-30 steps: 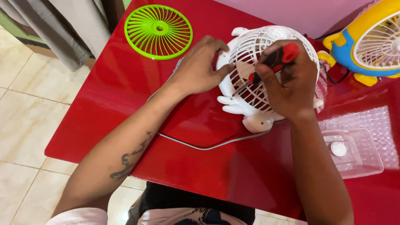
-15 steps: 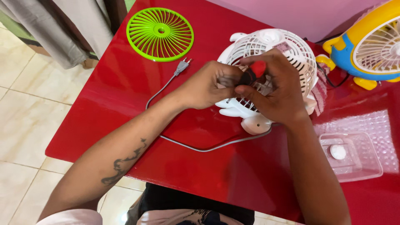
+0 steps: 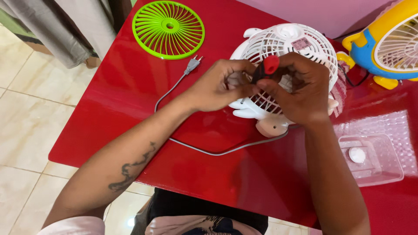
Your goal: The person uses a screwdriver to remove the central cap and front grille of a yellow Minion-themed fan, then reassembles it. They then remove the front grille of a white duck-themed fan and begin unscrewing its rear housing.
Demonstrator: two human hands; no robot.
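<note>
The red desk (image 3: 130, 100) is the biggest thing here, and everything sits on it. A white fan (image 3: 287, 48) lies flat on its front in the middle, likely so its back faces up where the hands can get at it. Up and to the right of the white fan is a yellow and blue fan (image 3: 387, 43), so there are two fans. To the left of the white fan lies one green grille (image 3: 168, 29), taken off and set aside. One grey cord (image 3: 209, 150) runs from the white fan to its plug (image 3: 192, 64). Down and to the right of the white fan is one clear tray (image 3: 372, 161) with one small white part inside.

The left hand (image 3: 215, 87) is curled on the white fan and steadies it. The right hand (image 3: 300, 89) is closed around one screwdriver (image 3: 265, 67) with a red handle, held tip down on the white fan's back.
</note>
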